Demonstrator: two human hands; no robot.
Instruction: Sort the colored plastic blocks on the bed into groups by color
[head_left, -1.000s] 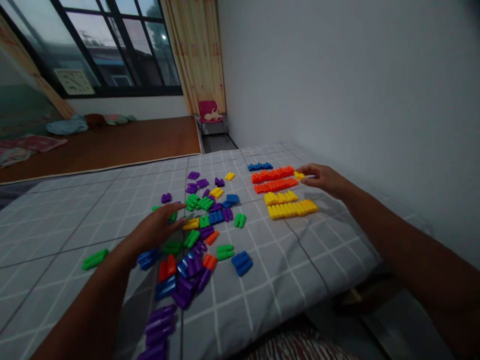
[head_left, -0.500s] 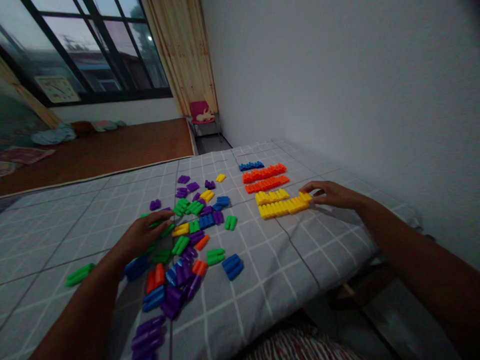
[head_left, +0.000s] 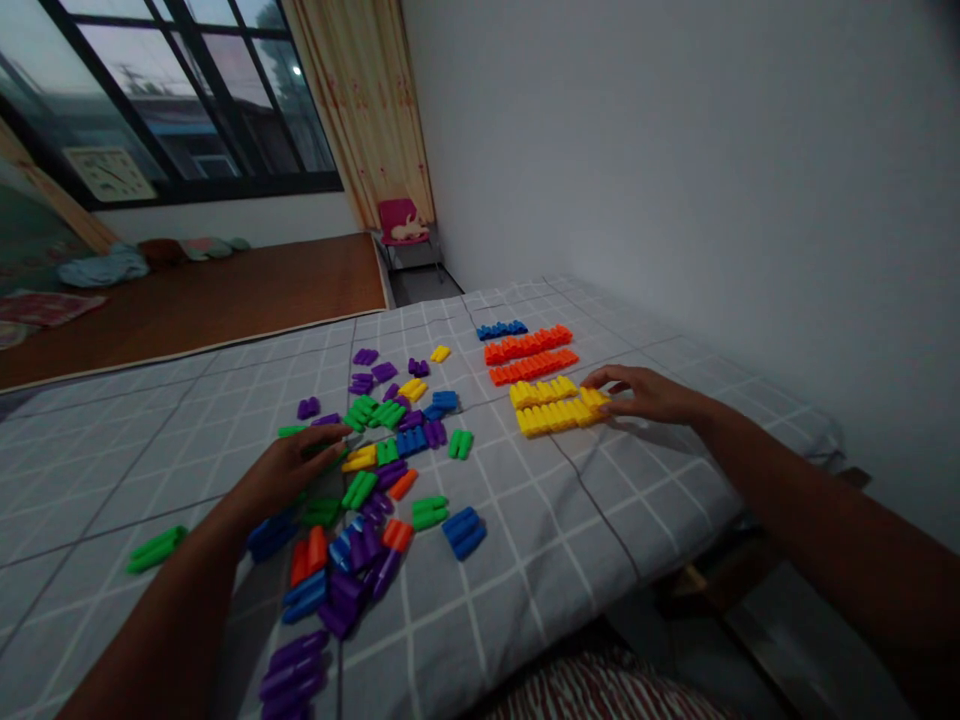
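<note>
My right hand [head_left: 646, 394] has its thumb and fingers closed on a yellow building block [head_left: 595, 399]. That block sits at the right end of two yellow rows, the rear row [head_left: 544, 391] and the front row [head_left: 553, 417], and appears to touch them. On the other side, my left hand [head_left: 298, 463] rests over the loose pile, fingers stretched out and partly hiding green blocks. Right by its fingertips lie a yellow block [head_left: 361, 458] and green blocks [head_left: 373, 411]. Nothing shows as held in the left hand.
Two orange rows [head_left: 529, 345] and a short blue row [head_left: 502, 329] lie behind the yellow ones. Loose purple [head_left: 346, 603], blue [head_left: 464, 532], green and orange blocks spread across the checked cloth [head_left: 517, 560]. A wall [head_left: 675, 180] borders the right side.
My right hand has moved a little left with the yellow block, from the front row's outer end in toward the two yellow rows. The left hand stays nearly in place over the pile.
</note>
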